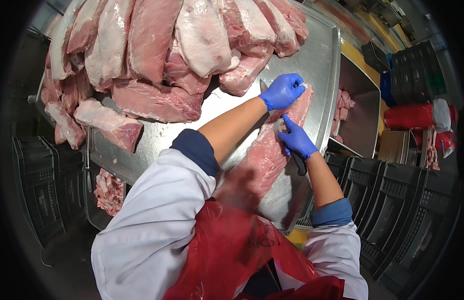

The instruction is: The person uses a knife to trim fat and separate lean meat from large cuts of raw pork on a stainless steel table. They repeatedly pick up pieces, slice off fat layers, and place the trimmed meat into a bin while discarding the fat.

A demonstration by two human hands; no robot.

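Note:
A long pink cut of raw meat (pixel 264 155) lies on the steel table (pixel 317 60), running from the table's near edge toward the far right. My left hand (pixel 283 91), in a blue glove, presses on the far end of that cut. My right hand (pixel 297 140), also blue-gloved, grips a knife with a black handle (pixel 299 164). Its blade is against the meat beside my left hand and is mostly hidden.
A heap of large raw meat cuts (pixel 157 45) covers the far and left part of the table. A steel bin (pixel 359 107) with meat scraps stands to the right. Trimmings (pixel 109 192) lie below the table's left edge. Dark plastic crates (pixel 402 210) stand at right.

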